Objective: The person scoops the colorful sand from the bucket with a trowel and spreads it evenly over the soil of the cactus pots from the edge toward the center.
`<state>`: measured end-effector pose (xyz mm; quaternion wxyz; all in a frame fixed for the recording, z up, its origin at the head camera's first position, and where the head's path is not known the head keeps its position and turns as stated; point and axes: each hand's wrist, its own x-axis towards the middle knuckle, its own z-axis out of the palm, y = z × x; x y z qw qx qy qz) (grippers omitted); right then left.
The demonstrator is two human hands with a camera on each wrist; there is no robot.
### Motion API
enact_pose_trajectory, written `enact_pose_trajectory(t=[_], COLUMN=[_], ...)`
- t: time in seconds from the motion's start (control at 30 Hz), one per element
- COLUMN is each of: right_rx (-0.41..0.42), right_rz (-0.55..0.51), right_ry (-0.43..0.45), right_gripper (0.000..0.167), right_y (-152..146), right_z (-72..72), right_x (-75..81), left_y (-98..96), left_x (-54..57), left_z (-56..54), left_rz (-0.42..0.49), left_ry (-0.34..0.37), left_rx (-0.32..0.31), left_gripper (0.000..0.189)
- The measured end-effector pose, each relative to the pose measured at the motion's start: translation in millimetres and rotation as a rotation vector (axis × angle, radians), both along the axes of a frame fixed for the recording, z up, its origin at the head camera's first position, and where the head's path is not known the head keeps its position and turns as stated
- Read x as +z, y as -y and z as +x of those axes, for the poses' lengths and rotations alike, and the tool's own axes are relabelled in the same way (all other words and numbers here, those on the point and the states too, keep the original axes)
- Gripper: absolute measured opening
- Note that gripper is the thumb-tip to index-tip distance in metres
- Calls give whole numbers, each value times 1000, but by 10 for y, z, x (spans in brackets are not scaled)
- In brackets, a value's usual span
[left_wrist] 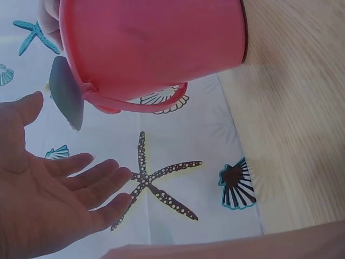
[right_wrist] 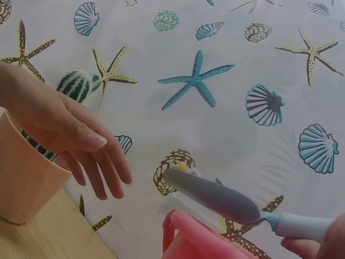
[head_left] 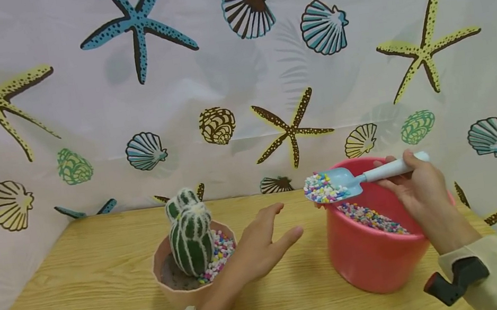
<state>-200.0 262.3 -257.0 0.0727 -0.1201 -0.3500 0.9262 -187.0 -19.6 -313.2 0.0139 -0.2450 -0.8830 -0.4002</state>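
My right hand (head_left: 423, 193) grips the white handle of a light blue hand trowel (head_left: 348, 178) above the rim of a pink bucket (head_left: 371, 265). Colourful small pebbles (head_left: 323, 188) lie heaped on the trowel's blade. More pebbles (head_left: 369, 218) are inside the bucket. With fingers spread and nothing in it, my left hand (head_left: 259, 242) is between the bucket and a peach flower pot (head_left: 177, 294). In that pot stands a green and white cactus (head_left: 191, 244), with pebbles (head_left: 221, 254) over the right side of the dark soil. In the right wrist view the trowel (right_wrist: 215, 197) is edge-on.
Pot and bucket stand on a wood-grain table (head_left: 94, 285), the pot on the left and the bucket on the right. Behind the table hangs a white cloth (head_left: 227, 78) printed with starfish and shells. The bucket's handle (left_wrist: 135, 105) hangs down along its side.
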Motion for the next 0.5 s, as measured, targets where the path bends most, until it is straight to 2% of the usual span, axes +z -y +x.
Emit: enact_pose_trajectory(t=[0.3, 0.5], right_rx=[-14, -24], right_rz=[81, 61], right_ry=[-17, -19], right_gripper=[53, 51], right_y=[247, 373], right_z=[108, 130], right_x=[-37, -42], left_y=[207, 304], left_x=[35, 89], left_z=[203, 312], left_rz=[-11, -10], left_ry=[23, 21], left_rx=[47, 60], left_gripper=[68, 70])
